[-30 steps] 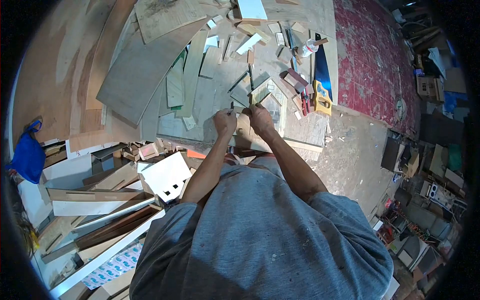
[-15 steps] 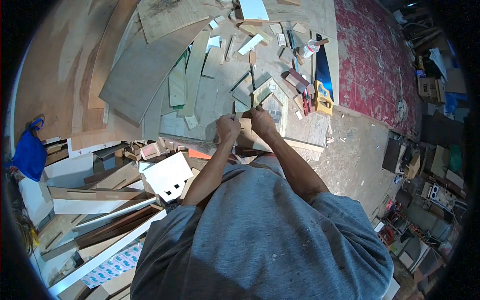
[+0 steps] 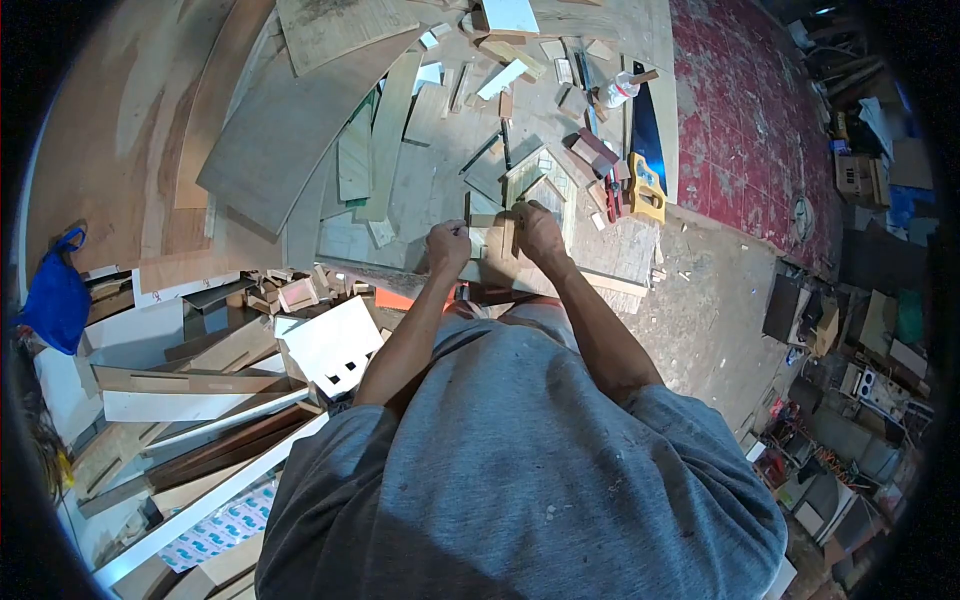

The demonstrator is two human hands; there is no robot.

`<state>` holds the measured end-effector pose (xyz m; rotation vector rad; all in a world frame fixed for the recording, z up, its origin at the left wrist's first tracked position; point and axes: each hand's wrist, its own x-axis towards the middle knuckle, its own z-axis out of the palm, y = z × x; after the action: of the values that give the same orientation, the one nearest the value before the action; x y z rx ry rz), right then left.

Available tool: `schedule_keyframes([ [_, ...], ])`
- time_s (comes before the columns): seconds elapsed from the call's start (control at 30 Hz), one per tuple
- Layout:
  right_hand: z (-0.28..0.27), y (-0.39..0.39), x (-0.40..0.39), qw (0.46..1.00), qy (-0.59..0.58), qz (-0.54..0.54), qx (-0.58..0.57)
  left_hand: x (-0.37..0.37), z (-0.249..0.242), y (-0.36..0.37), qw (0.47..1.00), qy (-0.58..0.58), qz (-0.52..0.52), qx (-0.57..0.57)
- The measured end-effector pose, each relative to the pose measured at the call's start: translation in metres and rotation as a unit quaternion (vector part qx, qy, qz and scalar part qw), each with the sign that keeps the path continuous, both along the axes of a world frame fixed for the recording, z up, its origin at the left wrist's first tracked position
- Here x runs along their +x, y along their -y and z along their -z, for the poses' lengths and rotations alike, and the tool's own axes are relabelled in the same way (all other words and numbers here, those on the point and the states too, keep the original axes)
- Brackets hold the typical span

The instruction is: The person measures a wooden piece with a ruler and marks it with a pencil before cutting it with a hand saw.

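Both hands are over the front part of the wooden work surface [image 3: 408, 185]. My left hand [image 3: 448, 248] is closed, with a small dark item at its fingertips that is too small to name. My right hand [image 3: 540, 232] is closed on the near left corner of a small wooden frame [image 3: 568, 215], whose peaked end points away from me. Between the hands lies a short wood strip [image 3: 486, 220]. Just beyond them are a small board [image 3: 487, 183] and a dark thin tool [image 3: 506, 143].
A yellow-handled saw [image 3: 648, 190], a clear bottle [image 3: 617, 92] and a dark red block [image 3: 592, 152] lie at the right. Large boards [image 3: 290, 130] cover the left side. Offcuts [image 3: 200, 385] are piled below left, and a blue bag [image 3: 55, 300] hangs at far left.
My left hand has shifted slightly left and down, away from the right hand. My right hand has moved slightly right, and the wood strip between the hands shows more.
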<state>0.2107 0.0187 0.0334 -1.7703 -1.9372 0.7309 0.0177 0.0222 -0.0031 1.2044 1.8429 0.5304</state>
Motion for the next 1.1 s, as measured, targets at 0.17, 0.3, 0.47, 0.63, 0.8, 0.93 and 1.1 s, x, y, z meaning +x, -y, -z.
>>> schedule_keyframes([
  [0.17,-0.009,0.004,-0.014,0.993,0.018,0.009,-0.119,-0.001,0.006,0.005,0.999,0.035,0.032,0.021],
  [0.3,-0.005,0.004,-0.018,0.991,0.037,0.010,-0.126,0.000,0.009,0.007,0.997,0.006,0.068,0.034],
  [0.47,-0.004,0.002,-0.016,0.991,0.051,-0.008,-0.123,0.001,0.003,0.007,0.996,0.003,0.079,0.033],
  [0.63,-0.005,0.003,-0.015,0.992,0.057,-0.017,-0.110,0.003,-0.014,0.008,0.997,0.007,0.072,0.029],
  [0.8,-0.012,0.004,-0.016,0.991,0.070,-0.025,-0.112,0.003,0.005,0.009,0.995,0.016,0.073,0.072],
  [0.93,-0.008,0.005,-0.016,0.991,0.077,-0.026,-0.104,0.000,0.006,0.007,0.992,0.013,0.084,0.090],
  [1.1,-0.001,0.002,-0.012,0.991,0.077,-0.044,-0.098,-0.003,-0.002,-0.002,0.991,-0.009,0.121,0.055],
])
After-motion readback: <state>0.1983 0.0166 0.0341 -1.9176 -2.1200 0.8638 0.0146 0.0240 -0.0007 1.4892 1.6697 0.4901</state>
